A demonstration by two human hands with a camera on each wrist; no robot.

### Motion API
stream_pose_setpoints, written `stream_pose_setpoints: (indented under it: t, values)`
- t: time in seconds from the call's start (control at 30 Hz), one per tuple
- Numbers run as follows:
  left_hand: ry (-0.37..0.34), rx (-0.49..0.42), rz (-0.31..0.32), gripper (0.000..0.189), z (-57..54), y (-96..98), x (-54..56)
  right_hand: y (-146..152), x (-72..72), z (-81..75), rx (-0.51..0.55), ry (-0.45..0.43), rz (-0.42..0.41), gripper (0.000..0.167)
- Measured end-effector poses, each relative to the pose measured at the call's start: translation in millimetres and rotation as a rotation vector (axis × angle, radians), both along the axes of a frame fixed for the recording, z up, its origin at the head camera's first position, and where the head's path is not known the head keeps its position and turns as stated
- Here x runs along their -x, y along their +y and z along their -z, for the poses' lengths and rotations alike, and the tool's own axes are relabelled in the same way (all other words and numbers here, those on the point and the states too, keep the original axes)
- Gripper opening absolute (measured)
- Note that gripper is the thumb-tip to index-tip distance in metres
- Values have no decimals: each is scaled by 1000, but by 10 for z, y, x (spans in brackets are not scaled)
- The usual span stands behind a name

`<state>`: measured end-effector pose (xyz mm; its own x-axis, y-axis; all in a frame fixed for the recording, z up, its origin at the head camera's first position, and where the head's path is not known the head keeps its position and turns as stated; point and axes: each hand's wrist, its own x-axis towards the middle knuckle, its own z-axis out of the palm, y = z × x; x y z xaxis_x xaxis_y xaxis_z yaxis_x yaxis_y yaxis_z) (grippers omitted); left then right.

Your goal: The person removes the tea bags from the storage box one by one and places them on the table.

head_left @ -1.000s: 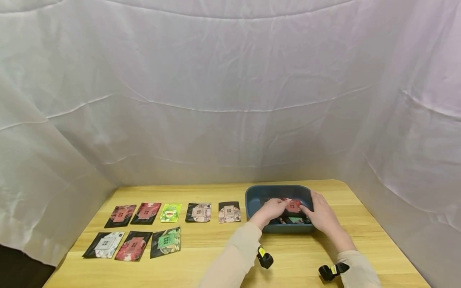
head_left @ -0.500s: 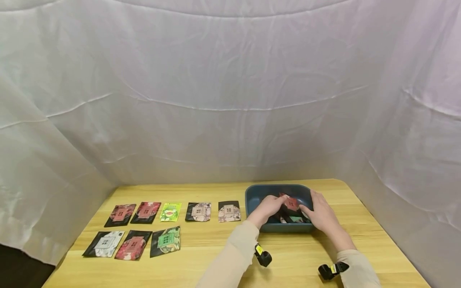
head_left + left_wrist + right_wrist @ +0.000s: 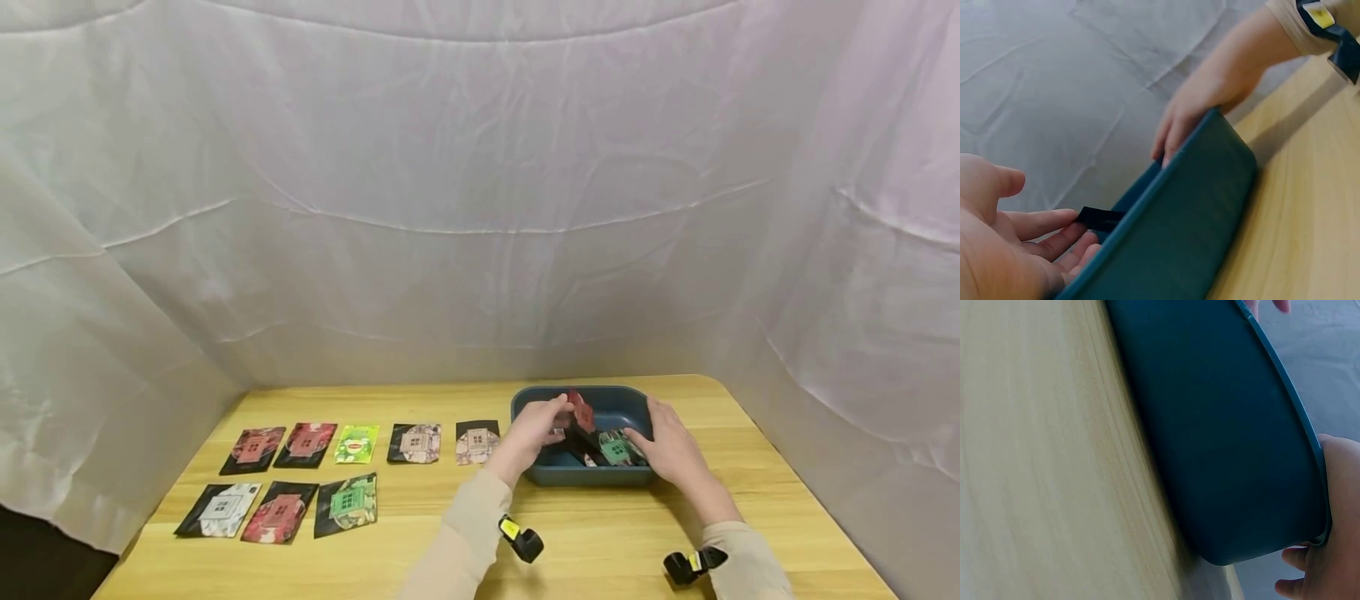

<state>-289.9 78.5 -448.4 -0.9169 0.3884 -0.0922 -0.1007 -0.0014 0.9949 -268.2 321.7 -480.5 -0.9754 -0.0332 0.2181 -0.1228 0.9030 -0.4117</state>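
Note:
A dark blue plastic tub [image 3: 592,477] stands at the back right of the table, with several tea sachets inside. My left hand [image 3: 528,433] reaches over the tub's left side beside a red-and-black tea sachet [image 3: 583,415], which leans up at a tilt. The left wrist view has the thumb spread apart and nearly straight fingers [image 3: 1047,222] touching a black sachet corner [image 3: 1094,217]. My right hand [image 3: 671,442] grips the tub's right rim, thumb inside, other fingers outside. A green-labelled tea sachet [image 3: 617,450] lies in the tub near that thumb.
On the wooden table [image 3: 420,525], tea sachets lie in two rows to the left. The back row includes a yellow-green sachet [image 3: 356,444] and a pale-pink one [image 3: 477,442] near the tub; the front row ends with a green one [image 3: 347,504]. White cloth [image 3: 480,292] hangs behind.
My left hand has moved left, and the red-and-black sachet has shifted left and tilted up, showing more of the green-labelled sachet. My right hand keeps its grip on the tub.

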Motion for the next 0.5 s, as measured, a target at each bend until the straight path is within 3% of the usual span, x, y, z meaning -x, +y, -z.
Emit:
stream_pose_setpoints:
  t: [0.27, 0.5]
  values:
    - [-70, -165, -30, 51, -79, -301, -89, -14, -19, -9, 6, -4, 3, 78]
    - [-103, -258, -16, 52, -70, -607, -173, -17, -30, -26, 4, -21, 0, 80]
